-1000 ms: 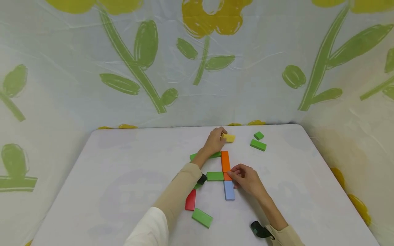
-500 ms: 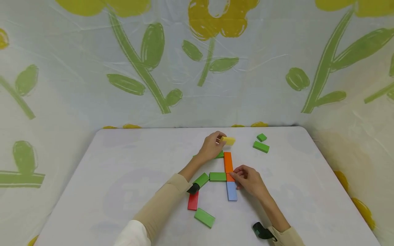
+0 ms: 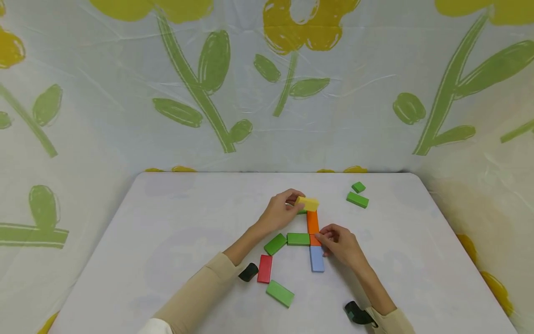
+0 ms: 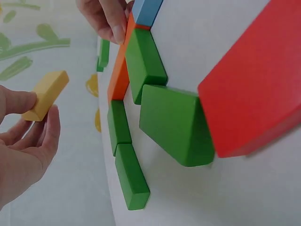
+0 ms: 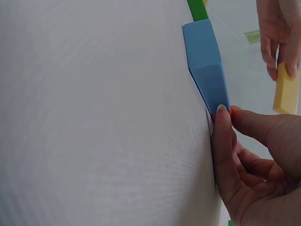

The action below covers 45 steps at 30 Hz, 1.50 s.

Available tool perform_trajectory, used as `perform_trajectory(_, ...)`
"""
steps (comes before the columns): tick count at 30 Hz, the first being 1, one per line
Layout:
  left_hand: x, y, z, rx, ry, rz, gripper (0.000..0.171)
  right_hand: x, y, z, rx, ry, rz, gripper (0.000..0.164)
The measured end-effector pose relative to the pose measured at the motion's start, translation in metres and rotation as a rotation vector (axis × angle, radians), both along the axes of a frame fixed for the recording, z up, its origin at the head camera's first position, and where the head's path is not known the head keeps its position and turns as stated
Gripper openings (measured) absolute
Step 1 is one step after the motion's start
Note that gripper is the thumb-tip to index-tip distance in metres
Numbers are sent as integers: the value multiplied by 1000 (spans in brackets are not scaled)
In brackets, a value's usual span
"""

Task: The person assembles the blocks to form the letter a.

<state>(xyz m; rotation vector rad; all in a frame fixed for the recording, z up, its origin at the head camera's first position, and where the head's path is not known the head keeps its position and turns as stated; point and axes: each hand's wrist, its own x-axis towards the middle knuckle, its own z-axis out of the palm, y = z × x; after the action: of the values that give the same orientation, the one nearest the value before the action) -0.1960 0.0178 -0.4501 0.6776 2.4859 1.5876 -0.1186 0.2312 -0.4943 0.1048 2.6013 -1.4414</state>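
Observation:
My left hand (image 3: pixel 276 213) pinches a yellow block (image 3: pixel 309 204) between thumb and fingers, raised over the far end of an orange block (image 3: pixel 313 223). In the left wrist view that yellow block (image 4: pixel 48 94) shows clear of the table. My right hand (image 3: pixel 343 247) has its thumb and forefinger on a short orange block (image 3: pixel 314 240), largely hidden by the fingers in the right wrist view. Against its near end lies a blue block (image 3: pixel 317 260). A green block (image 3: pixel 298 239) extends leftward from the orange one, and an angled green block (image 3: pixel 275 244) follows it.
A red block (image 3: pixel 264 269) and a light green block (image 3: pixel 280 294) lie nearer the front. Two green blocks (image 4: pixel 131 176) run end to end beyond the left forearm. Further back right are a green block (image 3: pixel 357 200) and a smaller green block (image 3: pixel 358 187).
My left hand has lifted the yellow block off the far part of the table and brought it nearer, over the orange block's end. My right hand keeps its place at the short orange block.

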Motion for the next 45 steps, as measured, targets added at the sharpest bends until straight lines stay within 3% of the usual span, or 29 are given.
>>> perform_trajectory(18,55,-23,-5,-38,-77,-237,31,3,0,-2,-11,3,-2,21)
perform_trajectory(25,72,-27,-5,-59,-139,-250,32,2,-1,-1,-14,10,-1,26)
perform_trajectory(32,86,-31,-11,-65,-137,-276,30,2,-1,0,1,10,4,27)
perform_trajectory(40,98,-32,-17,-65,-147,-348,29,1,0,-1,4,12,2,26)
perform_trajectory(45,106,-31,-22,-126,-148,-389,31,0,1,-2,19,19,5,28)
